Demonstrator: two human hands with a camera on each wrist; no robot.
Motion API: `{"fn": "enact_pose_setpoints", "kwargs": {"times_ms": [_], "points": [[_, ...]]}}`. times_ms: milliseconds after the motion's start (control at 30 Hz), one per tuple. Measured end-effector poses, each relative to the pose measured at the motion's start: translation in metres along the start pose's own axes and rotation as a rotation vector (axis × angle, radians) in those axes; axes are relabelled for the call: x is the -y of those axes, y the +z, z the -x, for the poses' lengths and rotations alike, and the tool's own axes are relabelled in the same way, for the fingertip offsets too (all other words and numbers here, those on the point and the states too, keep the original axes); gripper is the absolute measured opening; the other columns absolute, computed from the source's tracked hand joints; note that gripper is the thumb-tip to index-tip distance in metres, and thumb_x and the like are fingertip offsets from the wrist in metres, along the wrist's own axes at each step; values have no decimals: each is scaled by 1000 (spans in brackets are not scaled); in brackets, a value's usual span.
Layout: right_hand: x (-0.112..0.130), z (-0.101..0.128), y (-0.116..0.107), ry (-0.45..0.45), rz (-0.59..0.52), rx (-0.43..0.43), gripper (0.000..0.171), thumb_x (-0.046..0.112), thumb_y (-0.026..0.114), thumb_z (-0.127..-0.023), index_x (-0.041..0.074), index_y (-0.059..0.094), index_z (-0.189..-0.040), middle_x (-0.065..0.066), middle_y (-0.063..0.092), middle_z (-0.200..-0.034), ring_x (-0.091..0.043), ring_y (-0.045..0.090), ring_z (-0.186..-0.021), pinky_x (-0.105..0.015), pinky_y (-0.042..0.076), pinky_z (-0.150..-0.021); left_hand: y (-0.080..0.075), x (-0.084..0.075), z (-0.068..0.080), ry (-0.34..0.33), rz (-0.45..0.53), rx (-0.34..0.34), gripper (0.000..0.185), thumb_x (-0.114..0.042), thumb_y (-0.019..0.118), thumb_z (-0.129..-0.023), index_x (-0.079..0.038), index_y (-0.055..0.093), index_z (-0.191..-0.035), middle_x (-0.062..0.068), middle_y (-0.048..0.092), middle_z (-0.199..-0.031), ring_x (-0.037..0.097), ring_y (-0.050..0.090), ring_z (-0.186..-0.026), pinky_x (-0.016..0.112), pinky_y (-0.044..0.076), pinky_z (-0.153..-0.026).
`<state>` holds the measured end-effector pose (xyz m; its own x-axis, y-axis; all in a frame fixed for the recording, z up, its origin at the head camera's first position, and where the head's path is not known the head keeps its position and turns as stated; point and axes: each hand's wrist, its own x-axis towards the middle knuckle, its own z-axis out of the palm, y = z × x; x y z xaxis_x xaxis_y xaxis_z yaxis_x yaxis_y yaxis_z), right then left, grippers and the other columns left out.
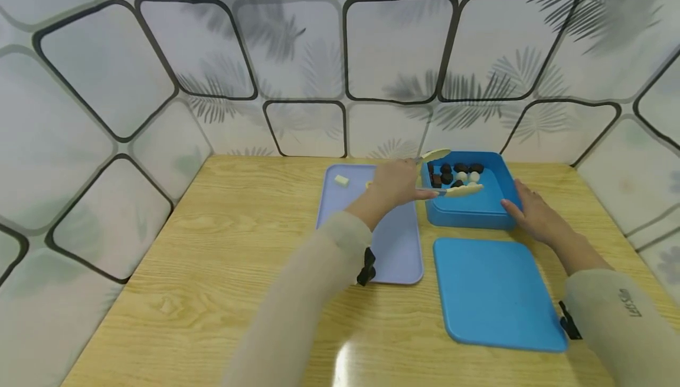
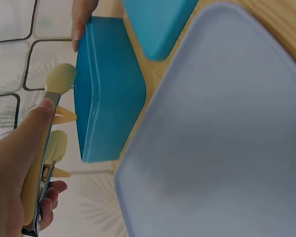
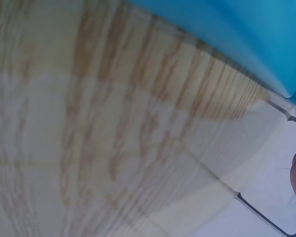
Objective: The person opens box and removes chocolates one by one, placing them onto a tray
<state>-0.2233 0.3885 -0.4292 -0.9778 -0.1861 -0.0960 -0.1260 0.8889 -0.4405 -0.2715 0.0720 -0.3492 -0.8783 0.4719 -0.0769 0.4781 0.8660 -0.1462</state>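
Observation:
My left hand (image 1: 393, 183) grips a pair of food tongs (image 2: 35, 182) with cream tips. The tips stand apart over the left side of a blue box (image 1: 473, 219), with nothing seen between them. Dark brown and white pieces (image 1: 461, 167) lie inside the box toward the back left. At the box's right wall, my right hand (image 1: 539, 216) holds the rim, thumb on the inner side and fingers outside. Left of the box lies a lavender tray (image 1: 398, 251), partly behind my left arm, with a small pale block (image 1: 342, 180) on it.
A flat blue lid (image 1: 499, 292) lies in front of the box, right of the tray. All stand on a wood-grain table (image 1: 212, 269). A patterned wall covering (image 1: 303, 39) rises behind the table and along both sides.

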Motion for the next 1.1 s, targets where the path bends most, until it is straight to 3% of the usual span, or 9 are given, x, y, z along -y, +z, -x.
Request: {"fn": "enact_pose_setpoints", "kwargs": {"times_ms": [167,300,467,600,700,833,967,1100], "points": [[0,-2,2,6,-3,1,79,47,27,-102,-7,-11,-146,-37,-4,-149,-62,1,-131,-71,8,-102,3,-18,-8,-44,62,81,96,-84,36,-75,-17,39,-143,-3,61,-112,11,60,-73,28,49,-60],[1,-2,2,11,5,8,79,47,25,-102,-8,-12,-145,-37,-5,-149,-63,1,-130,-70,8,-102,2,-28,-11,-5,-7,87,92,-81,35,-79,-18,37,-145,-4,60,-120,9,61,-80,29,51,-65],[0,-3,1,6,8,7,78,46,24,-102,-8,-12,-145,-38,-5,-148,-63,1,-130,-70,8,-103,-1,-40,-15,38,-53,62,75,-78,35,-83,-22,57,-129,-7,56,-128,8,62,-85,28,52,-65],[0,-6,1,12,9,7,78,47,24,-102,-8,-11,-145,-38,-4,-148,-63,2,-130,-70,8,-103,-5,-49,-20,52,-52,53,58,-75,40,-83,-29,67,-106,-9,62,-109,6,59,-82,29,51,-67],[0,-8,0,16,13,10,78,46,23,-102,-8,-12,-145,-38,-4,-148,-63,2,-130,-70,9,-103,-6,-57,-24,45,-57,76,52,-73,43,-83,-31,65,-104,-11,59,-91,4,52,-73,26,43,-61],[-1,-10,-1,15,12,19,76,45,24,-103,-7,-12,-145,-37,-5,-148,-63,1,-130,-70,9,-102,-5,-65,-27,21,-72,99,47,-73,46,-81,-30,62,-93,-9,40,-68,7,31,-57,27,22,-50],[-2,-13,1,11,-10,27,76,44,24,-103,-7,-13,-145,-36,-7,-149,-63,-1,-130,-71,8,-102,-1,-69,-29,-6,-96,97,47,-74,47,-79,-28,57,-82,-5,23,-61,11,14,-54,30,14,-48],[-6,-13,1,20,-17,21,76,44,24,-103,-7,-13,-145,-37,-7,-148,-64,0,-129,-71,8,-101,1,-74,-34,-10,-111,100,48,-75,45,-79,-27,56,-80,-4,19,-61,12,10,-54,30,13,-49]]}}
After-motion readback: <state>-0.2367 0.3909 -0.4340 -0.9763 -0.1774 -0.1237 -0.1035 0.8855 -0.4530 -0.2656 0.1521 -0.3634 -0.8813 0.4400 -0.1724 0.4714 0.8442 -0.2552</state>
